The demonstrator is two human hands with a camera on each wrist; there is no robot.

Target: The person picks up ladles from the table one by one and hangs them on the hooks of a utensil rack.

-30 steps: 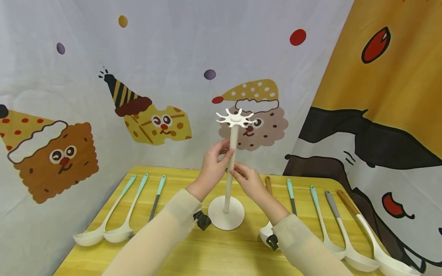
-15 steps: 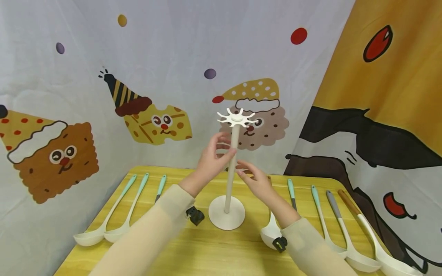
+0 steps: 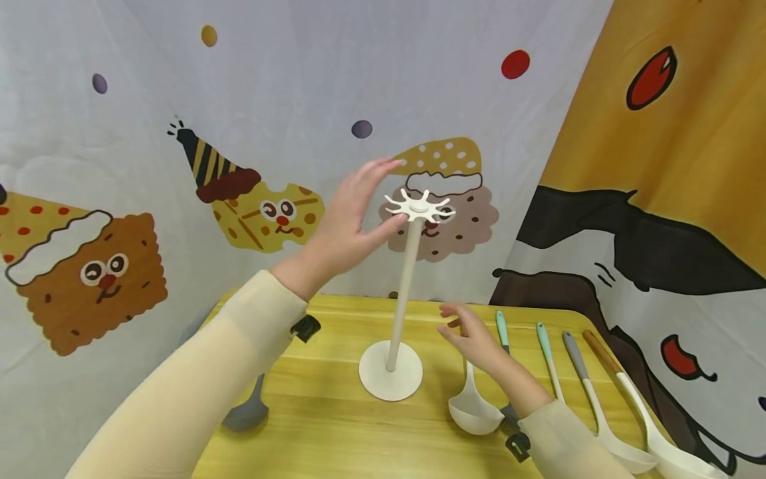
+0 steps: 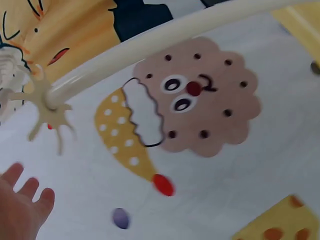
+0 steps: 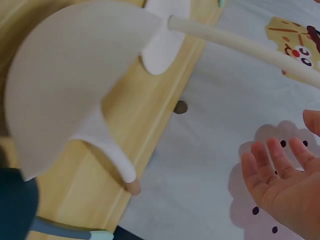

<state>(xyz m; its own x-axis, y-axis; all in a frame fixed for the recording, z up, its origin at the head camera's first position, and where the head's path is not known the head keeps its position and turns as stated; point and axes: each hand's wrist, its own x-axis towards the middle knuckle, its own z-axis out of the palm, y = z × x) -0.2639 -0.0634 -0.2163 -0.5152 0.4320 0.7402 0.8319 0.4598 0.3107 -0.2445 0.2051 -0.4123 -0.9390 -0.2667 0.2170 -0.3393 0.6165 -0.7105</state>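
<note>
A white utensil stand (image 3: 404, 286) rises mid-table from its round base (image 3: 390, 386). Its top is a ring of curved hooks (image 3: 419, 207). My left hand (image 3: 338, 229) is beside that ring, fingers extended above it and thumb tip at its left edge; whether they touch I cannot tell. Those fingers appear apart from the hooks (image 4: 42, 102) in the left wrist view. To the right of the pole, my right hand (image 3: 475, 336) hovers with loosely bent fingers, holding nothing. Just below it lies a white ladle (image 3: 473, 409), whose bowl (image 5: 75, 90) looms large in the right wrist view.
On the right side of the table (image 3: 335, 432) lie several utensils, including a grey-handled ladle (image 3: 580, 362) and a wooden-handled ladle (image 3: 604, 352). A dark grey ladle (image 3: 247, 412) shows at left; my sleeve covers others there. A printed cloth (image 3: 287, 80) hangs behind.
My left hand has left the pole and risen to the hook ring. My right hand has moved off the pole, rightward and down. The stand's top now leans slightly further right.
</note>
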